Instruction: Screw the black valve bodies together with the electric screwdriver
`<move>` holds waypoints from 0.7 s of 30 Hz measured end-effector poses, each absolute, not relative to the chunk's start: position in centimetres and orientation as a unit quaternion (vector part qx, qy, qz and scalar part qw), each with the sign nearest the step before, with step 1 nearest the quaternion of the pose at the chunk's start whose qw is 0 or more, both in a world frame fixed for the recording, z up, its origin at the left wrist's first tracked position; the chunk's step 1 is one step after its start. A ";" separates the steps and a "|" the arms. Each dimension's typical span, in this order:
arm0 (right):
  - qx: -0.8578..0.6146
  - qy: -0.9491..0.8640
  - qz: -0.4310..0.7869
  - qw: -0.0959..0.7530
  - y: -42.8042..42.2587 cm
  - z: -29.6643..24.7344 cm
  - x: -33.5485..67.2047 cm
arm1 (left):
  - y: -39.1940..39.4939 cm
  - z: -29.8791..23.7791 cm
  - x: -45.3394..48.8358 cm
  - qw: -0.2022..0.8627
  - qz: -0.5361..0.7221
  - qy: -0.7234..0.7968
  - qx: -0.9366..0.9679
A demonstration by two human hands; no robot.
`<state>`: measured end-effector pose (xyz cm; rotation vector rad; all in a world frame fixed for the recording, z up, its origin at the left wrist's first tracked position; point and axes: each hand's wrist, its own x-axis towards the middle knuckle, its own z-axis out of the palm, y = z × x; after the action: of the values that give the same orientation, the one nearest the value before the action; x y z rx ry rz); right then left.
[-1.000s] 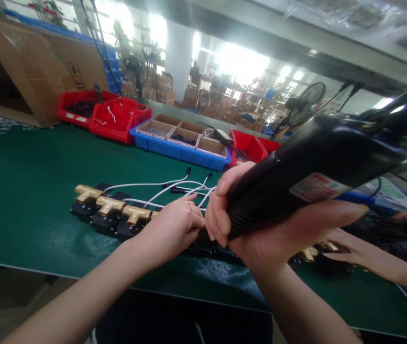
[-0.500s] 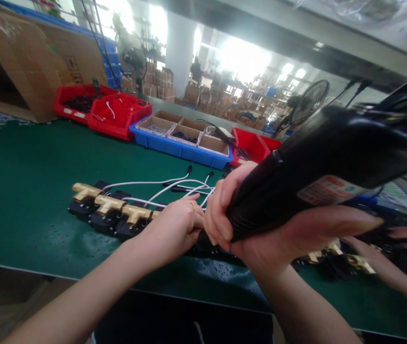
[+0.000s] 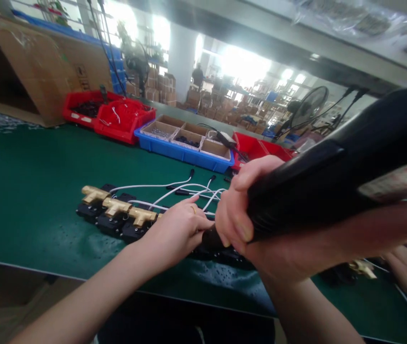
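Note:
My right hand [image 3: 239, 215] is wrapped around a black electric screwdriver [image 3: 318, 181], which slants from the upper right down toward the work. Its dark nose [image 3: 212, 237] points at the row of parts on the bench. Beside that nose, my left hand [image 3: 180, 229] has its thumb and fingers drawn together, with one finger stretched out; what they pinch is hidden. To the left stand several black valve bodies [image 3: 108, 223] topped with brass tee fittings [image 3: 117, 207]. White cables [image 3: 146, 185] with black ends run from them behind my hands. The part under the screwdriver is mostly covered.
Along the back of the green bench [image 3: 31, 181] stand red bins [image 3: 124, 129], a blue tray [image 3: 185, 152] with cardboard compartments, and more red bins [image 3: 260, 145]. A large cardboard box [image 3: 45, 67] is at the left. Another person's hand [image 3: 404, 263] is at the right.
The screwdriver's rear end has swung right and now fills more of the right side. The view has shifted slightly. The other person's hands have moved right, away from the brass fitting.

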<state>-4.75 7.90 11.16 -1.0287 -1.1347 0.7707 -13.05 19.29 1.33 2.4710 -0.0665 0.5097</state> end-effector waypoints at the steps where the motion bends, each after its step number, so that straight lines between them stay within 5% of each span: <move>1: -0.450 -0.487 0.344 0.665 8.0 11.2 -4.9 | 19.4 1.5 -13.4 0.301 0.196 -0.026 0.933; 7: -0.406 -0.424 0.322 0.743 7.9 10.4 -5.4 | 19.2 2.5 -15.4 0.330 0.187 -0.031 0.925; 21: -0.398 -0.429 0.309 0.750 7.9 10.7 -5.3 | 19.5 2.0 -15.4 0.346 0.201 -0.044 0.916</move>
<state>-5.25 7.93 10.72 -0.8697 -0.9386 0.6750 -15.39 19.51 1.99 2.3761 -0.1135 0.5209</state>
